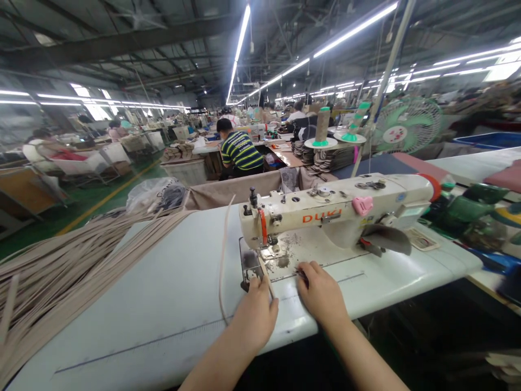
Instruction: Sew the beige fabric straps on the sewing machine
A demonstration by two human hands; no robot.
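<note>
My left hand (254, 315) is closed on a narrow beige fabric strip (265, 270) just in front of the needle area of a white sewing machine (301, 212). The strip runs up from my fingers to the presser foot. To the left, a thin pale length of strip (222, 255) curves over the tabletop and drops out of sight behind my left forearm. My right hand (323, 296) rests on the machine bed's front edge, fingers curled around a small dark object (303, 275) that I cannot make out.
A large bundle of taupe strips (81, 271) drapes over the table's left side. Thread cones (323, 127) and a green fan (407, 127) stand behind the machine. A co-worker in a striped shirt (242, 152) sits ahead. Green containers (464, 209) are at right.
</note>
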